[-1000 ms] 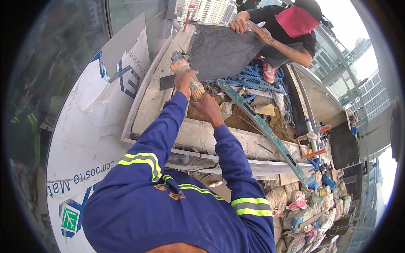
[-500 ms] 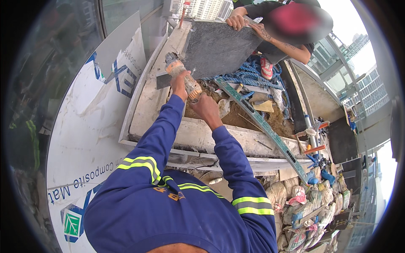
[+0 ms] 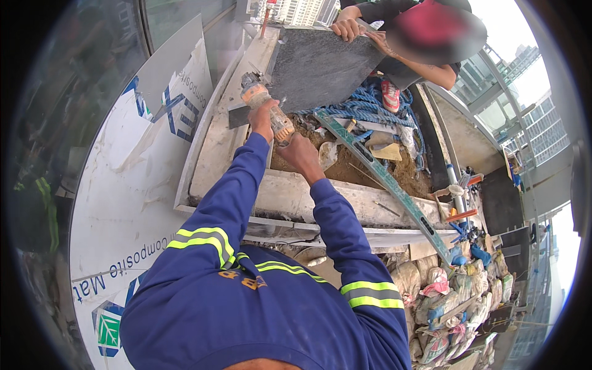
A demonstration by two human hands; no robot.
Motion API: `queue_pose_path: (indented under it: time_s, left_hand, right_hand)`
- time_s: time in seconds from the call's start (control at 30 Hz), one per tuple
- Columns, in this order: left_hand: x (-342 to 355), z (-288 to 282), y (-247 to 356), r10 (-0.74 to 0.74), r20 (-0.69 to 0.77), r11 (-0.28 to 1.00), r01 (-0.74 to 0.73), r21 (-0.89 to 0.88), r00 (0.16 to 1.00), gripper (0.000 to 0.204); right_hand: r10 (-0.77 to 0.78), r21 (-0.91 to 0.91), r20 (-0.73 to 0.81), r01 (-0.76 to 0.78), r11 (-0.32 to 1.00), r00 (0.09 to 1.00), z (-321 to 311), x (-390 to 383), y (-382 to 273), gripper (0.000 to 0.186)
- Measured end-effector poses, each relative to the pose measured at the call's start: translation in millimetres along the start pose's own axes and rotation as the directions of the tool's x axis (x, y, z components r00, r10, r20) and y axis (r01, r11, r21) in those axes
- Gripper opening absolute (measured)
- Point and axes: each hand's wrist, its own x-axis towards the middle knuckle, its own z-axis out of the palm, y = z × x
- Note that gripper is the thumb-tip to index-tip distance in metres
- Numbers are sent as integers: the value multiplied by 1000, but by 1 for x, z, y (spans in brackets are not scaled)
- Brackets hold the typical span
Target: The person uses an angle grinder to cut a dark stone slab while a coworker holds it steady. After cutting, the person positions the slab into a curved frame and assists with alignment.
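Observation:
An orange, dusty angle grinder [image 3: 271, 114] is held out at the edge of a dark grey stone slab [image 3: 324, 68]. My left hand [image 3: 263, 120] is closed round the front of its body. Behind it, my right hand [image 3: 300, 154] grips the rear end. The grinder's metal head lies beside the slab's left edge; its disc is too small to make out, and I cannot tell whether it touches the stone. Across from me, a co-worker's hand [image 3: 348, 28] holds the slab's far edge, keeping it tilted up on the pale ledge [image 3: 209, 145].
A long green spirit level [image 3: 383, 176] slants across the planter-like trough. Blue rope [image 3: 364, 108] and sandy debris lie inside it, near the co-worker's red shoe [image 3: 390, 95]. White composite panels [image 3: 132, 179] stand at left. Filled sacks [image 3: 456, 302] are piled at lower right.
The view has shifted slightly. My hands keep their grip on the grinder, which stays by the slab's edge; the co-worker still holds the slab.

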Motion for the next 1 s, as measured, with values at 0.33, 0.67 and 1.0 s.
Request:
queue_pose_path:
  time_s: [0.33,0.67,1.0]
  left_hand:
    - [-5,8,6,37,4,999,-37,-2,999,39]
    - [-18,8,11,63,0,996,-63,65,998,37]
    - [-17,9,6,75,-19,995,-73,66,997,35]
  right_hand:
    - [-22,19,6,22,1000,1000,4,10,7,54]
    - [13,65,43,-16,998,999,-1,2,2,51]
    - [12,42,10,-13,999,1000,8,3,10,54]
